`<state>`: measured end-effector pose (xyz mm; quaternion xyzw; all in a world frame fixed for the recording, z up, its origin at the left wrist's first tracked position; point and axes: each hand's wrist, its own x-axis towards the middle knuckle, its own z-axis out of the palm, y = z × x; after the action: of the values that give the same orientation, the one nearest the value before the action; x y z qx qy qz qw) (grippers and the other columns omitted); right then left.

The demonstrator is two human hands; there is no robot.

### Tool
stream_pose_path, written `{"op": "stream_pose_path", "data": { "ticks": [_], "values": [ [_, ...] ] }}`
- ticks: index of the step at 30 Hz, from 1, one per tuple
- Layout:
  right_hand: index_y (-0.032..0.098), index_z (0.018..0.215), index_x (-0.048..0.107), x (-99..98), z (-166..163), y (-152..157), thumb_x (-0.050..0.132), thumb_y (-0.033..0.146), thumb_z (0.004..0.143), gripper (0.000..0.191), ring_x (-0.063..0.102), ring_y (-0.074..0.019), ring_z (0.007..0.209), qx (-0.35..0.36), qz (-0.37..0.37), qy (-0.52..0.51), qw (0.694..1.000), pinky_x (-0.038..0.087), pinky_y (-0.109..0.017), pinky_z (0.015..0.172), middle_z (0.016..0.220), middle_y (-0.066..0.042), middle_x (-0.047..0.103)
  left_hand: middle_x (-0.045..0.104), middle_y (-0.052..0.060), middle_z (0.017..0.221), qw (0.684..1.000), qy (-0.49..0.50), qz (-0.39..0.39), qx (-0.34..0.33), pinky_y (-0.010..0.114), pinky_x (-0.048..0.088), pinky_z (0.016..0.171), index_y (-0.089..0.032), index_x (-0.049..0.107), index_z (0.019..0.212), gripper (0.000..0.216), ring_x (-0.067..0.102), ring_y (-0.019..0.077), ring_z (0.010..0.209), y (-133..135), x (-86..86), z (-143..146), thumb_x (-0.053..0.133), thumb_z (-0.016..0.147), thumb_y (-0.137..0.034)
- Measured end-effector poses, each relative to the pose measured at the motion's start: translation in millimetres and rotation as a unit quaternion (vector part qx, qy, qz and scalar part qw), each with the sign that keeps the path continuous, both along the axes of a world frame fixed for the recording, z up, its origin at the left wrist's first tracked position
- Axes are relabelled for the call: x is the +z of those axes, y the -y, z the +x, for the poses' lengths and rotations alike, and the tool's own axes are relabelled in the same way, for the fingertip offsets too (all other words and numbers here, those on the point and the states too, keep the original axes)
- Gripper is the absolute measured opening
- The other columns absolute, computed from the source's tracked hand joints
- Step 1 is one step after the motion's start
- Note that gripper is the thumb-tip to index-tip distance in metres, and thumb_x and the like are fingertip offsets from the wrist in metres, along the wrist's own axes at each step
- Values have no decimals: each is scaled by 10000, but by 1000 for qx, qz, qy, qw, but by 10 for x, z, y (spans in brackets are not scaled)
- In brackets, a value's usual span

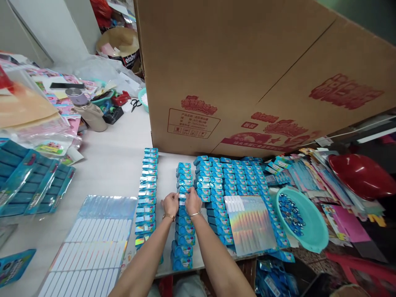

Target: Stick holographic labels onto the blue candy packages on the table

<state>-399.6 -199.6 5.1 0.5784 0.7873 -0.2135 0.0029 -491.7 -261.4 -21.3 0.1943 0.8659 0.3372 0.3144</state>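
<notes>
My left hand (pixel 170 205) and my right hand (pixel 193 202) meet over the middle column of small blue boxes (pixel 185 251), fingers closed in a pinch. Between the fingertips lies a small whitish sticker (pixel 182 196) against one box; the fingers partly hide it. A column of blue boxes (pixel 146 208) on the left bears shiny strips across the boxes. Right of my hands stand several more columns of the same boxes (pixel 216 185). A silvery sticker sheet (pixel 100 231) lies to the left, and another holographic sheet (pixel 250 222) rests on boxes to the right.
A large cardboard carton (pixel 235 82) walls off the back of the table. At right are a turquoise basin (pixel 314 222) of small blue packets and a red bowl (pixel 361 175). On the left stand a bottle (pixel 88 111), scissors (pixel 135 104) and packs of blue boxes (pixel 31 177).
</notes>
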Motion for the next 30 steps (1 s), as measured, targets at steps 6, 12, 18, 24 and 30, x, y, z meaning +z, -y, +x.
{"op": "stream_pose_path", "data": {
  "ticks": [6, 12, 18, 24, 30],
  "values": [
    [240, 1132, 517, -68, 91, 48, 452, 426, 962, 260, 619, -159, 767, -9, 46, 14, 999, 363, -253, 576, 1132, -70, 550, 763, 84, 927, 995, 61, 56, 56, 274, 487, 746, -179, 727, 870, 309, 693, 222, 869, 3, -253, 111, 523, 846, -411],
    [252, 1107, 552, -34, 94, 56, 463, 296, 953, 183, 600, -158, 783, -48, 3, -37, 998, 351, -247, 593, 1154, -62, 524, 755, 135, 932, 986, 110, 62, 108, 294, 532, 745, -122, 701, 916, 266, 713, 226, 849, -41, -438, 135, 644, 767, -335],
    [247, 1047, 590, 239, 134, -71, 546, 127, 827, 255, 592, -159, 830, -110, -67, -135, 982, 359, -241, 641, 1104, -45, 557, 727, 153, 1057, 977, 117, 82, 159, 308, 521, 846, -126, 683, 1012, 287, 685, 238, 992, 57, -235, 63, 595, 800, -298],
    [197, 1040, 584, 623, 441, -231, 370, 422, 937, 326, 570, -153, 667, -146, -154, -266, 940, 390, -237, 531, 892, -47, 653, 700, 141, 1127, 943, 253, 180, 116, 313, 524, 806, -140, 645, 1123, 600, 656, 245, 1022, 318, 403, 216, 435, 861, -637],
    [232, 1016, 577, 815, 476, -147, 471, 661, 820, 484, 451, -90, 465, -185, -294, -399, 849, 318, -212, 401, 850, -14, 654, 669, 187, 1127, 762, 623, 166, 56, 295, 508, 648, -103, 656, 1023, 898, 662, 232, 875, 393, 802, 417, 314, 728, -879]
  ]
}}
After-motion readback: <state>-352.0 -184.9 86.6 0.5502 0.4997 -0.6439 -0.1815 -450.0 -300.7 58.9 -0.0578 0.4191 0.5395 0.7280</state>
